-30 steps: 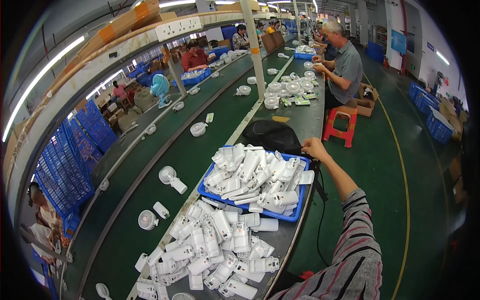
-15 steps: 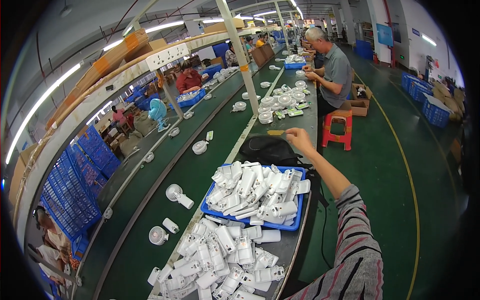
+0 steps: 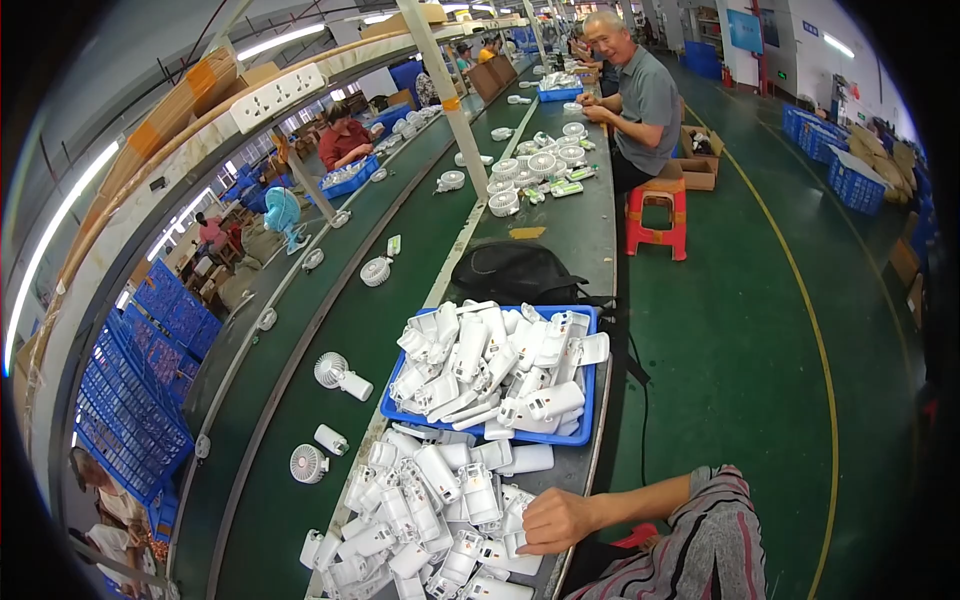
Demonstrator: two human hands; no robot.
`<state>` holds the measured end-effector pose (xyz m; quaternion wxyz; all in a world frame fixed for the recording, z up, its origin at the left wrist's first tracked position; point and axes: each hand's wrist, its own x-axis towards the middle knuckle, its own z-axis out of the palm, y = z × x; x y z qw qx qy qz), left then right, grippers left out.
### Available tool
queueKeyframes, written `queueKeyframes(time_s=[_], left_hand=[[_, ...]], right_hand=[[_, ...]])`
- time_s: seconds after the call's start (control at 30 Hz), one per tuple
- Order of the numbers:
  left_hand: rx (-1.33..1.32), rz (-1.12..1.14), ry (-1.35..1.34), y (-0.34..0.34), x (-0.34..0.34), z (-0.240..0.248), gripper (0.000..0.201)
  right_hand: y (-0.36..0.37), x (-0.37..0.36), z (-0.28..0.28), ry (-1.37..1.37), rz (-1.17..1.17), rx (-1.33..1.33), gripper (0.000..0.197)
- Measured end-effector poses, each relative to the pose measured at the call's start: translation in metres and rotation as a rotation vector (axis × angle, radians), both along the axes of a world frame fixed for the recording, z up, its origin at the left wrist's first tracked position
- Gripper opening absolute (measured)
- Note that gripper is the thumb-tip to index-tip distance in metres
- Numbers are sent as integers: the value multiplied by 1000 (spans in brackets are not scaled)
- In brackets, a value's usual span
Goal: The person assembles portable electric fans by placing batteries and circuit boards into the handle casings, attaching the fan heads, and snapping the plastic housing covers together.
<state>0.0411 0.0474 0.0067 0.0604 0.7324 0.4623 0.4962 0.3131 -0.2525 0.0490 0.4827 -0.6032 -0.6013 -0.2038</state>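
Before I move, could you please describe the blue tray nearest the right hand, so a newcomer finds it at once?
Find the long bench right of the green belt. On its near part, between the black bag and the loose white cases by the right hand, lies the blue tray. Unlike those neighbours, it has a bright blue rim around a heap of cases.

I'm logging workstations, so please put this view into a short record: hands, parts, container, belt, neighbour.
Right hand: fingers curled, at the right side of the loose white casings; whether it grips one is unclear
Left hand: out of view
Loose parts: white casings heaped on the bench, nearer than the tray
Container: blue tray, piled with more white casings
Beyond tray: black bag
Belt: green conveyor left of the bench, carrying white fans and parts
Neighbour: co-worker in grey shirt, seated on red stool
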Motion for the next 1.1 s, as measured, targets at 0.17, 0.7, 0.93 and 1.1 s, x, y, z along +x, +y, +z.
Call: queueKeyframes(time_s=[0.17, 0.7, 0.93, 1.1], left_hand=[[-14, 7, -7, 4, 5, 2, 27], [-146, 8, -6, -9, 5, -9, 26], [-187, 7, -19, -13, 3, -8, 26], [-217, 10, -28, -17, 1, -8, 26]], right_hand=[[8, -1, -48, 255, -95, -29, 39], [9, 11, -42, 380, -101, 7, 40], [10, 11, -43, 388, -84, 38, 40], [10, 10, -40, 398, -89, 39, 40]])
